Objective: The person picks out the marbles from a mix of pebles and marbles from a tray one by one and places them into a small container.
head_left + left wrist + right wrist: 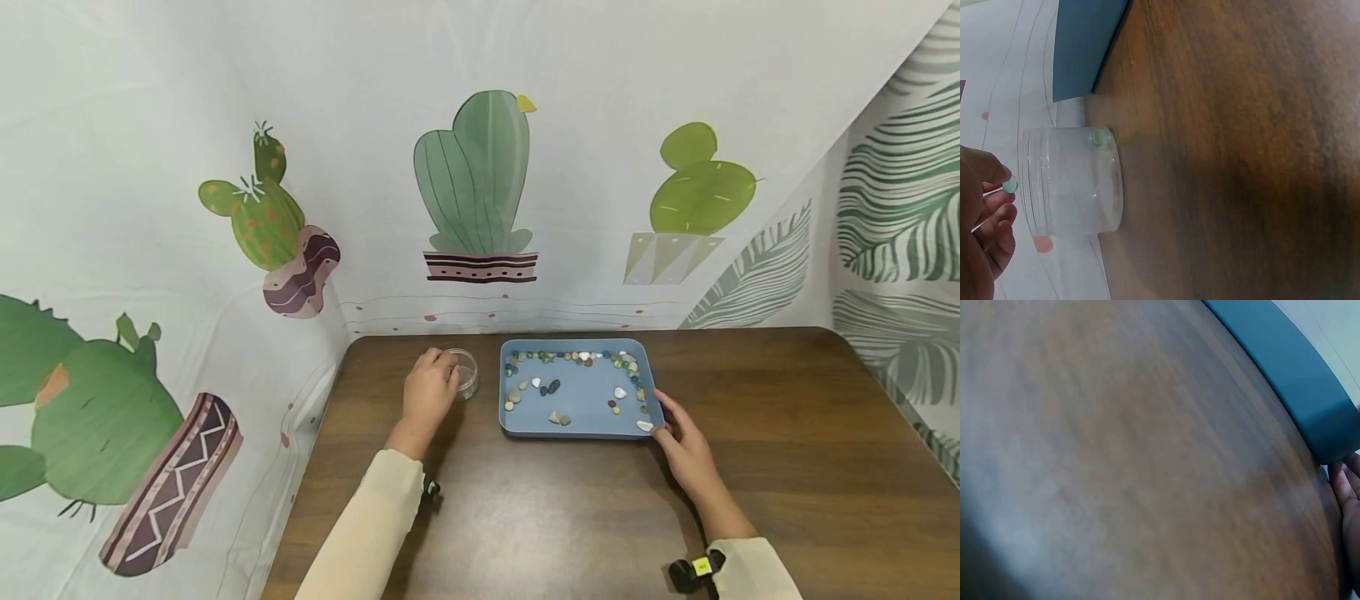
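Note:
My left hand (430, 387) is at the rim of a clear round jar (467, 375) standing on the table, left of the tray. In the left wrist view, thumb and finger pinch a pale green glass marble (1010, 185) just outside the jar's mouth. Another green marble (1098, 137) lies at the bottom of the jar. My right hand (688, 458) grips the right side of a blue tray (581, 400) near its front corner. Small stones and marbles lie in the tray, many along its back and right walls; a white stone (644, 426) is by the gripped corner.
The brown wooden table (555, 517) reaches back to a white cloth (375, 167) printed with cacti and leaves. A dark pair of stones (553, 387) and a white stone (620, 392) lie inside the tray, away from its walls.

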